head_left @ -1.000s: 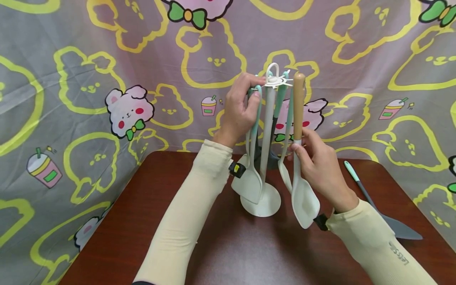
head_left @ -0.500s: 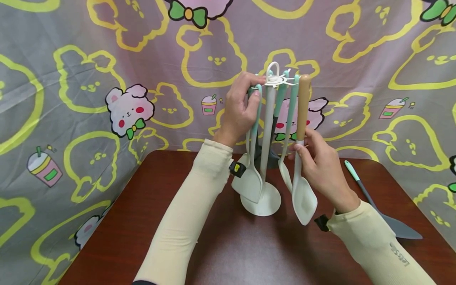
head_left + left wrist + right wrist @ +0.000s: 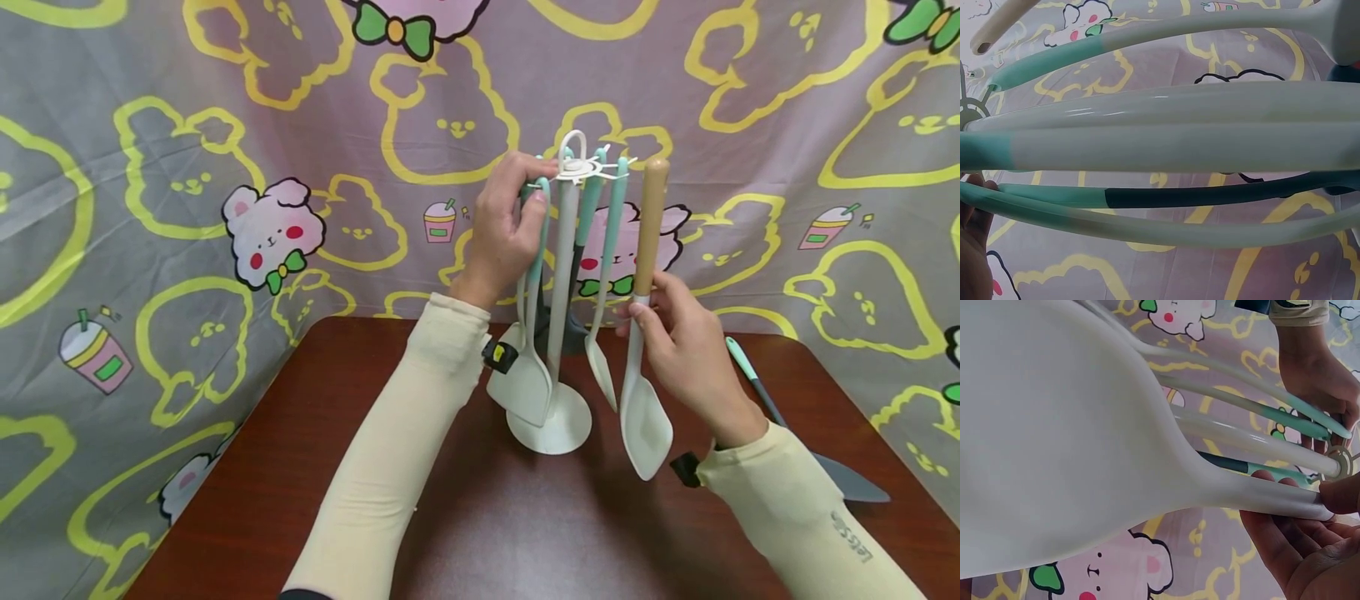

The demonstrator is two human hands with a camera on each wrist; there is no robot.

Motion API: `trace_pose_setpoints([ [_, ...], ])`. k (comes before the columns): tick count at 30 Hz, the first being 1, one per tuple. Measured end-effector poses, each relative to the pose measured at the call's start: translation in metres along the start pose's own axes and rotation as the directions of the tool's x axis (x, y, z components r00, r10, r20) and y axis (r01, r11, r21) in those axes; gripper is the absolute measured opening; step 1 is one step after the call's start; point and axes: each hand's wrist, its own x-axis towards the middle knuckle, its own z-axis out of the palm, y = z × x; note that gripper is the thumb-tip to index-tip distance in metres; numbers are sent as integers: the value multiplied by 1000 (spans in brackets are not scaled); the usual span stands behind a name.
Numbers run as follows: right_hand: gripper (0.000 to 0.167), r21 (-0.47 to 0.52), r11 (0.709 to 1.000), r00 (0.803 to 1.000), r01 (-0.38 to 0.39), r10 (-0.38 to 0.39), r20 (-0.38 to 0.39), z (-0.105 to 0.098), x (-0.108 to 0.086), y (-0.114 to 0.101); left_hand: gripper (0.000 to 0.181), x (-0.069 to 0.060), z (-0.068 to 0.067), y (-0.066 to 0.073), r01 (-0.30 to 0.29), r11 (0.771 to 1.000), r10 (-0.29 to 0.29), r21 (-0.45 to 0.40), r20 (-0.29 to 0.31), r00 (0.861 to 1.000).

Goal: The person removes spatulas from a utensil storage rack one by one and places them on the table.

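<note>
In the head view a white utensil rack (image 3: 564,283) stands upright on its round base. At its top, my left hand (image 3: 504,233) pinches the rim by a hook, with thumb and fingers beside the teal end of a hanging turner (image 3: 531,392). My right hand (image 3: 686,350) grips a white spoon (image 3: 647,429) with a wooden handle by its neck, bowl down. The spoon is to the right of the rack, apart from its hooks. Its bowl fills much of the right wrist view. In the left wrist view the end of its wooden handle (image 3: 999,28) shows at upper left.
Other teal-handled utensils hang around the rack, among them a white one (image 3: 600,367) on the right and a dark one (image 3: 573,333) behind. A grey turner (image 3: 851,481) lies on the brown table (image 3: 315,417) at right. A patterned cloth (image 3: 360,125) hangs behind.
My right hand has moved the spoon rightward, away from the rack and the teal-handled utensil beside it. My left hand has stayed at the rack's top.
</note>
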Motion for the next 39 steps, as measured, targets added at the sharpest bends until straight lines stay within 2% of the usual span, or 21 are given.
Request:
trace_pose_setpoints([
  [13, 31, -73, 997, 999, -39, 37, -26, -14, 4, 8, 28, 0, -1, 2, 16, 1000, -16, -17, 8, 1000],
  [18, 32, -86, 995, 999, -49, 48, -15, -21, 7, 16, 28, 0, -1, 2, 20, 1000, -20, -16, 5, 1000],
  [23, 32, -106, 989, 994, -102, 106, 28, -28, 9, 28, 28, 0, -1, 3, 16, 1000, -16, -13, 9, 1000],
  [32, 34, -56, 973, 968, -224, 229, 106, -36, 17, 50, 28, 0, -1, 3, 9, 1000, -9, -12, 8, 1000],
  [39, 39, -116, 947, 938, -299, 314, 146, -35, 23, 72, 28, 0, 0, 3, 8, 1000, -8, -11, 6, 1000],
])
